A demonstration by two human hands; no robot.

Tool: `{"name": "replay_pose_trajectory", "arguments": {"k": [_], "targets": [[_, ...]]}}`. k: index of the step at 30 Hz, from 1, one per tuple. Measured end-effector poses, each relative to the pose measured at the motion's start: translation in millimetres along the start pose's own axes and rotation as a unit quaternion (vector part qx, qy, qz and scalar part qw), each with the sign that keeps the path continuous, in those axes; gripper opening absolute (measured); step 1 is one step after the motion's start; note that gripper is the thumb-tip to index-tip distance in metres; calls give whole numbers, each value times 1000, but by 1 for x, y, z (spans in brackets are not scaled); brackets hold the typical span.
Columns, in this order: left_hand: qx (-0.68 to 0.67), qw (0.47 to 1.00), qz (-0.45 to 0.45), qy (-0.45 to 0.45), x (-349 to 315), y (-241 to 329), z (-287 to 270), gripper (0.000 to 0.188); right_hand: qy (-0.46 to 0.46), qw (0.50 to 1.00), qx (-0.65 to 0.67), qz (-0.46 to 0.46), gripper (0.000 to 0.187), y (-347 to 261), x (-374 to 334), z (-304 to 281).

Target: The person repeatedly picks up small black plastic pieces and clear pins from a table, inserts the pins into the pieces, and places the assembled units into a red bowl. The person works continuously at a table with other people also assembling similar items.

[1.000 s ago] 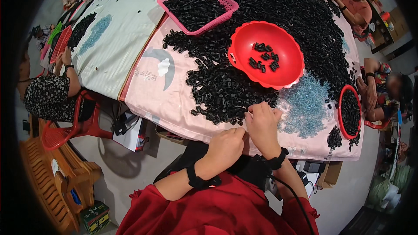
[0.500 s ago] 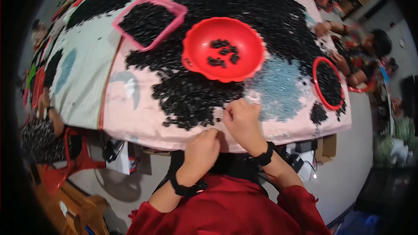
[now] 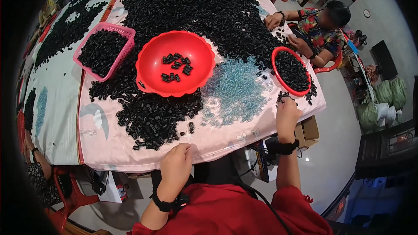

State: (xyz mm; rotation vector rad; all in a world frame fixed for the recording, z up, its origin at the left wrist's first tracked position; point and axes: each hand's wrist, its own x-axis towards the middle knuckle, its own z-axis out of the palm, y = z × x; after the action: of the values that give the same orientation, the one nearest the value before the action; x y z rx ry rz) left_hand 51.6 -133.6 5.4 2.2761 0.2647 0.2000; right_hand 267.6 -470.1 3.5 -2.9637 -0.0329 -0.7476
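Note:
My left hand (image 3: 175, 164) rests at the table's front edge with its fingers curled closed. Whatever it may hold is hidden. A few loose black plastic pieces (image 3: 191, 127) lie just beyond it, beside a heap of small black cylindrical pieces (image 3: 150, 119). Farther right, my right hand (image 3: 288, 116) is bent down at a little cluster of black parts (image 3: 283, 94), its fingertips together and partly hidden. Next to that cluster stands a round red basket (image 3: 275, 64) full of black parts. Between my hands and beyond them spreads a patch of small clear bluish pieces (image 3: 237, 91).
A scalloped red bowl (image 3: 150, 61) holds several black pieces in groups. A pink basket (image 3: 126, 48) of black parts stands left of it. A big black heap (image 3: 191, 8) covers the table's far part. A co-worker's hands (image 3: 278, 19) are at its right edge.
My right hand has moved right, from beside my left hand to the cluster near the round red basket. The view has turned right. My left hand stays closed near the table edge.

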Motion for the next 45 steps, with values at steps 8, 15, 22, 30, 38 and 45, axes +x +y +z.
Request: {"name": "replay_pose_trajectory", "arguments": {"k": [8,15,22,30,38,45], "targets": [[6,1000,-20,-11,0,4,-4,15,35,997,-25,-69,25,4,7,13],[19,1000,0,5,-2,6,0,13,-42,985,40,-161,37,-19,9,30],[17,999,-24,-20,-1,9,-3,16,-74,957,260,-108,38,-29,5,32],[21,1000,0,-7,-1,6,0,15,-90,948,288,-103,36,-17,7,40],[26,1000,13,1,-1,7,-1,15,-23,980,128,-149,51,5,64,74],[23,1000,16,11,-4,5,1,10,-123,972,145,-139,37,-2,58,64]]}}
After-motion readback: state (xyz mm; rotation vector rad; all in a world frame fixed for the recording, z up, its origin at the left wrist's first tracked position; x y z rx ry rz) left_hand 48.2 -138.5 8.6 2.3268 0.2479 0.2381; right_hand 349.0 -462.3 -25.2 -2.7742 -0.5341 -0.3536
